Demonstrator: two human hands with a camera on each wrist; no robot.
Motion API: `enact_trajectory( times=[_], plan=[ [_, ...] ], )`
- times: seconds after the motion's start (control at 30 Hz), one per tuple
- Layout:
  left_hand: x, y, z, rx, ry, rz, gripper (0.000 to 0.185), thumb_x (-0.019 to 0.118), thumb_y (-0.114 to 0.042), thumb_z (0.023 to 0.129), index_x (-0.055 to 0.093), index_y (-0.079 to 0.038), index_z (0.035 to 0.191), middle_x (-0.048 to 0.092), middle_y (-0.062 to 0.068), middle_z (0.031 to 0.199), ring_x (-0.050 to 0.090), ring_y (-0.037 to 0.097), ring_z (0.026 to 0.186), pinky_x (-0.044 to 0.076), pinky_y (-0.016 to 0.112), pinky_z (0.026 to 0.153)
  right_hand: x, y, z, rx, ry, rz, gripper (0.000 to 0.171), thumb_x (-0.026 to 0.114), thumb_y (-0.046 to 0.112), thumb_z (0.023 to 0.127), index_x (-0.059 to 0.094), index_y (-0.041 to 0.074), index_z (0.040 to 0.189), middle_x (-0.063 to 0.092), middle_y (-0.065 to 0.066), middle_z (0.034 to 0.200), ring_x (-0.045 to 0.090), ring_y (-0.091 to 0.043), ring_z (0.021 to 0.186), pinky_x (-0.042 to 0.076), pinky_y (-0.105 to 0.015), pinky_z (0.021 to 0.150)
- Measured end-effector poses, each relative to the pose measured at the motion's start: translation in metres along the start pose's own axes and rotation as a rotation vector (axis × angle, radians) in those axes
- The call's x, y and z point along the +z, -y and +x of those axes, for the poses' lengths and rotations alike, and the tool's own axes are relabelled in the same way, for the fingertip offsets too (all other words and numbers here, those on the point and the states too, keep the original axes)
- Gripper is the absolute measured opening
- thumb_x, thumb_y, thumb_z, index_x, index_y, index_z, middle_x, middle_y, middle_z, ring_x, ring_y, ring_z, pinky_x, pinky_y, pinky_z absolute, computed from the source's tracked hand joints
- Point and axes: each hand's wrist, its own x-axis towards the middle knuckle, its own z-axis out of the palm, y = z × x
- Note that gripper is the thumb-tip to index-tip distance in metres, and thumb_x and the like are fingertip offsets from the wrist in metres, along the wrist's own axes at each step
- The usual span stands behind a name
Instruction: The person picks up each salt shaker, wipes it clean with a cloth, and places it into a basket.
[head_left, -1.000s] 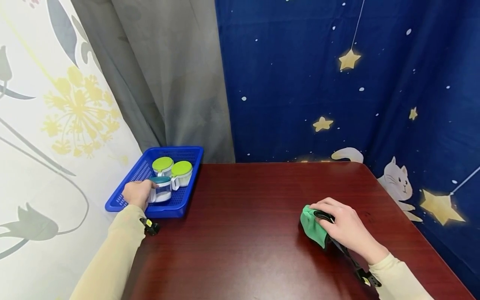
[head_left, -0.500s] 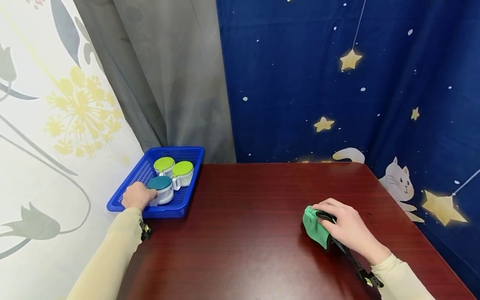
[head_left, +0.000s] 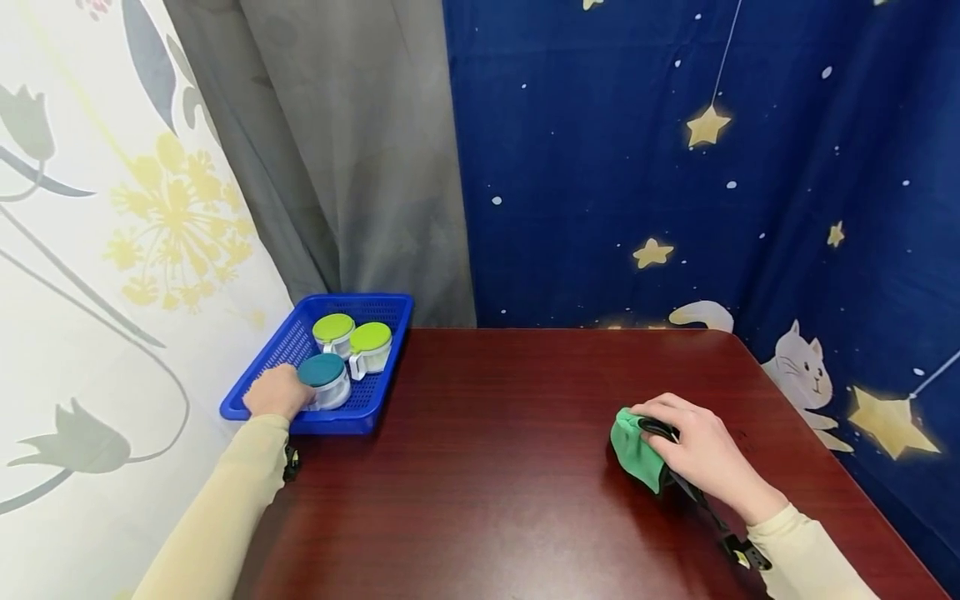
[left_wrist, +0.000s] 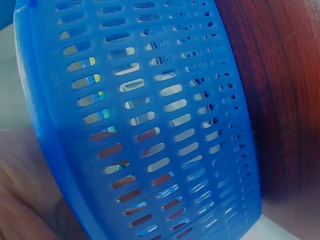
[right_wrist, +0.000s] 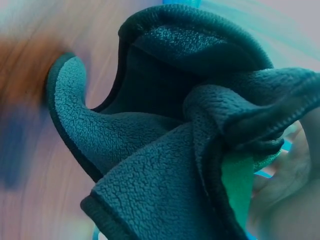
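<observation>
In the head view, my left hand [head_left: 276, 392] reaches over the near left corner of the blue basket [head_left: 330, 425]. Its curled fingers hold the left side of a clear seasoning jar [head_left: 330, 393] with a teal lid, the thumb against the jar's wall. Part of that hand shows behind the slotted basket wall [left_wrist: 52, 135] in the left wrist view; the fingertips are mostly hidden. Over the right of the table, my right hand [head_left: 697, 442] grips a green cloth [head_left: 633, 450] with dark edging. Up close in the right wrist view, the fleecy cloth [right_wrist: 150, 185] hangs in folds.
Two more seasoning jars, one with a lime lid [head_left: 333, 327] farther back and one with a lime lid [head_left: 371, 337] to the right, stand in the basket. The dark red table [head_left: 495, 467] meets a grey curtain [head_left: 390, 167] and a blue star-patterned curtain [head_left: 585, 167].
The teal-lidded jar, first seen more from its side, now stands upright beside the other jars with its round lid top showing. My right hand keeps its grip on the cloth.
</observation>
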Motion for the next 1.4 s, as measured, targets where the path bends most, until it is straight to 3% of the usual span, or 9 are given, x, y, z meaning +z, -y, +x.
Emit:
enact_trajectory(
  times=[0.23,0.4,0.57,0.83,1.1,1.23,1.4],
  plan=[
    [-0.001,-0.007,-0.008,0.036,-0.064,0.014,0.034,0.071,-0.025,0.080,0.064,0.003,0.097,0.063,0.034,0.099,0.058,0.055,0.089,0.046,0.069,0.068,-0.007,-0.006,0.003,0.008,-0.006,-0.008,0.042,0.079,0.010,0.083,0.072,0.028,0.120,0.064,0.017,0.113,0.062,-0.007,0.096,0.050,-0.034,0.074],
    [-0.003,-0.017,-0.015,0.090,-0.124,0.008,0.029,0.070,-0.027,0.083,0.063,0.001,0.088,0.063,0.027,0.085,0.060,0.047,0.075,0.045,0.062,0.055,-0.014,-0.009,0.006,0.022,-0.031,-0.019,0.043,0.081,0.011,0.083,0.072,0.028,0.121,0.064,0.016,0.115,0.063,-0.007,0.097,0.051,-0.036,0.073],
    [-0.003,-0.030,-0.028,0.134,-0.196,0.003,0.035,0.068,-0.029,0.088,0.066,0.006,0.093,0.062,0.032,0.092,0.060,0.051,0.075,0.043,0.061,0.049,-0.019,-0.012,0.009,0.028,-0.061,-0.030,0.044,0.081,0.011,0.083,0.072,0.028,0.122,0.064,0.016,0.115,0.063,-0.008,0.096,0.051,-0.038,0.071],
    [-0.001,-0.062,-0.060,0.222,-0.364,-0.050,0.033,0.067,-0.026,0.090,0.066,0.005,0.102,0.059,0.031,0.101,0.060,0.054,0.080,0.046,0.068,0.056,-0.027,-0.019,0.012,0.030,-0.104,-0.037,0.049,0.080,0.009,0.084,0.069,0.026,0.128,0.064,0.013,0.115,0.061,-0.009,0.096,0.048,-0.035,0.071],
    [0.012,-0.099,-0.091,0.386,-0.532,-0.145,0.031,0.073,-0.017,0.087,0.068,0.006,0.107,0.061,0.030,0.113,0.061,0.049,0.096,0.050,0.065,0.076,-0.032,-0.033,0.010,0.053,-0.128,-0.040,0.051,0.078,0.004,0.084,0.068,0.023,0.130,0.062,0.003,0.124,0.061,-0.021,0.105,0.047,-0.047,0.076],
    [0.021,-0.117,-0.109,0.447,-0.542,-0.198,0.032,0.075,-0.019,0.087,0.069,0.004,0.108,0.061,0.028,0.116,0.061,0.046,0.101,0.051,0.063,0.081,-0.032,-0.043,0.005,0.094,-0.117,-0.040,0.050,0.077,0.004,0.085,0.067,0.021,0.131,0.061,0.000,0.125,0.061,-0.025,0.106,0.047,-0.052,0.077],
    [0.031,-0.137,-0.131,0.500,-0.496,-0.256,0.040,0.075,-0.028,0.089,0.068,0.001,0.116,0.060,0.026,0.125,0.059,0.043,0.112,0.050,0.061,0.090,-0.030,-0.055,-0.002,0.142,-0.092,-0.060,0.048,0.074,0.005,0.087,0.066,0.019,0.132,0.062,-0.007,0.120,0.062,-0.031,0.100,0.046,-0.056,0.073]
  ],
)
